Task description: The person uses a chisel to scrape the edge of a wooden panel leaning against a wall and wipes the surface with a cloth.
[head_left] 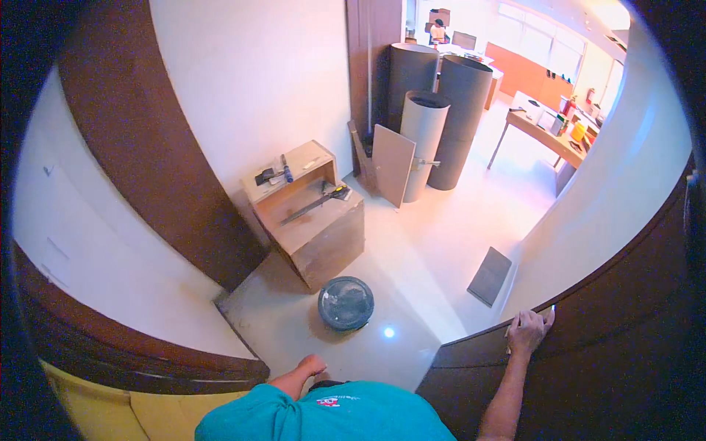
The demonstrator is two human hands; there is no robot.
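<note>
My right hand [528,332] rests at the top edge of a dark brown wooden panel [588,360] on the right. Its fingers are bent over that edge, and a small pale piece shows beside them, too small to name. Low in the middle, my left hand [312,365] hangs in front of my body with its fingers curled in. Whether anything lies inside that hand is hidden. A round dark bucket [346,303] with a whitish, smeared top stands on the floor just beyond the left hand.
Beyond the bucket stands a wooden cabinet [329,248] bearing a handsaw [316,204] and small tools. Tall tubes [461,121] and a leaning board [392,163] stand farther back. A dark flat panel [490,275] lies by the right wall. A cluttered table [548,128] is at far right.
</note>
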